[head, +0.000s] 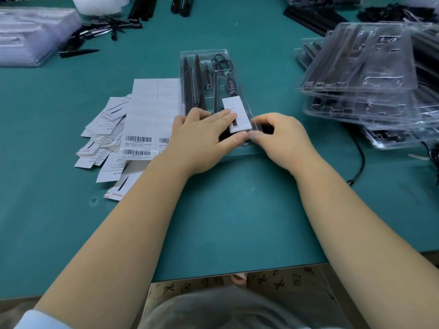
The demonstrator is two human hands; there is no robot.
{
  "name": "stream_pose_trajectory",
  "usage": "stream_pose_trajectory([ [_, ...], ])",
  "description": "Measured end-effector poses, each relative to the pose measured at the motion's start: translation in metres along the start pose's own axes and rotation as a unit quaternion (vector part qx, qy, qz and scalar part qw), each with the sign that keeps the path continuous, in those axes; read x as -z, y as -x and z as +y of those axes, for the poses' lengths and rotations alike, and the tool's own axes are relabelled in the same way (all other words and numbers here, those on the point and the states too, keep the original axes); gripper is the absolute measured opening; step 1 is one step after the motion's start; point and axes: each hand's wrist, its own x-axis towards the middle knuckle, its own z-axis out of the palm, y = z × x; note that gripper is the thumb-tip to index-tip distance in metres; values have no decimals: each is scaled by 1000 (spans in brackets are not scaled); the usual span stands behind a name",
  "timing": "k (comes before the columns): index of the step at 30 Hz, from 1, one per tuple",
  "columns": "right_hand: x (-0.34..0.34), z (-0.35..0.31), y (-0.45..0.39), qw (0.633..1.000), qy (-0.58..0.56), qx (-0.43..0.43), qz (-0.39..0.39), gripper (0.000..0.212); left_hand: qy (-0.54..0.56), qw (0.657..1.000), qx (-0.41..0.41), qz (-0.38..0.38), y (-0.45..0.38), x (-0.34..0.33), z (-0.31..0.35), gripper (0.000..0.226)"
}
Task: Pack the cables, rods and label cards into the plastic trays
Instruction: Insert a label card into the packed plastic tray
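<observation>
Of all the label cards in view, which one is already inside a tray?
The label card under both hands, lying in the near end of the centre plastic tray; the others sit loose in the card pile on the table.

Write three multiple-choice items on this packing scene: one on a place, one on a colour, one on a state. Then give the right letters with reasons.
1. Where does the loose pile of label cards lie?
A. left of the tray being packed
B. on the stack of trays
C. inside a cardboard box

2. What colour is the table?
A. white
B. teal green
C. red

3. What is the state of the label card at the hands?
A. lying flat on the floor
B. torn in two pieces
C. in the tray, touched by both hands

Key: 1 A, the pile lies on the table beside the tray's left edge. 2 B, the bare surface all round is teal green. 3 C, the left hand rests its fingers on the card while the right hand pinches at its near corner, with rods alongside.
</observation>
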Motion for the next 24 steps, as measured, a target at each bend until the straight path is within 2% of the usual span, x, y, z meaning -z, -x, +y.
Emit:
stream_pose_trajectory([
  [3, 11, 2, 2, 991, -112, -52, -60, 60, -12, 1000, -4, 1, 1, -1, 0, 62],
  [5, 16, 2, 2, 979, -175, -78, -62, 59, -21, 1000, -7, 2, 0, -1, 1, 63],
  [7, 19, 2, 2, 987, -129, -79, -48, 43, -31, 999, -15, 6, 1, -2, 1, 67],
  [9, 19, 1, 3, 997, -24, -65, -42, 31, -43, 999, -21, -5, 3, -2, -1, 75],
  [11, 17, -2, 3, 996, 58, -49, -47, 36, -71, 997, -27, -20, 5, -3, -2, 83],
  [14, 12, -13, 3, 986, 149, -50, -62, 47, -86, 996, -24, -18, 5, -5, -1, 76],
  [21, 14, -15, -6, 984, 129, -77, -98, 41, -74, 997, -34, -15, 7, -3, -3, 75],
  [24, 12, -12, -1, 989, 107, -59, -82, 43, 0, 999, -47, -3, 10, 1, -6, 72],
])
